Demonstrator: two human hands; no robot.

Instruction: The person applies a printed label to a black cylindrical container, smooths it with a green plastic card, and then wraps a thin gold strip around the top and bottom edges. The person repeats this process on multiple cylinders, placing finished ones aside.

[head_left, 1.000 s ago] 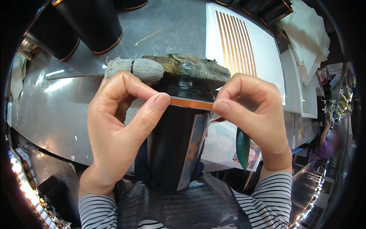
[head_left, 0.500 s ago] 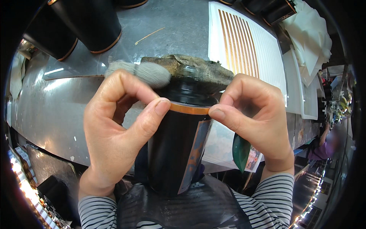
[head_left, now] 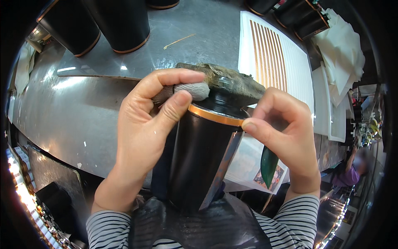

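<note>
A black cylindrical canister (head_left: 199, 153) stands tilted in front of me, with a patterned panel on its right side. A shiny copper-coloured strip (head_left: 217, 116) runs around its upper rim. My right hand (head_left: 284, 128) pinches at the strip's right end, thumb and index finger closed at the rim. Left of the rim, my left hand (head_left: 145, 116) has its thumb and index finger apart, holding nothing that I can see. Between those fingers shows a grey knitted roll (head_left: 198, 90), lying behind the hand. A dark worn cloth (head_left: 236, 85) sits behind the black fixture at the canister's top.
A white sheet with copper strips (head_left: 269, 50) lies at the back right of the metal table (head_left: 54, 120). Several black canisters (head_left: 122, 25) stand at the back left. A green leaf-shaped thing (head_left: 269, 168) hangs below my right hand. A person (head_left: 348, 174) is far right.
My left thumb and index finger have come off the strip and spread apart. The right hand stays pinched at the rim. The view has shifted, and the canister appears farther right and more tilted.
</note>
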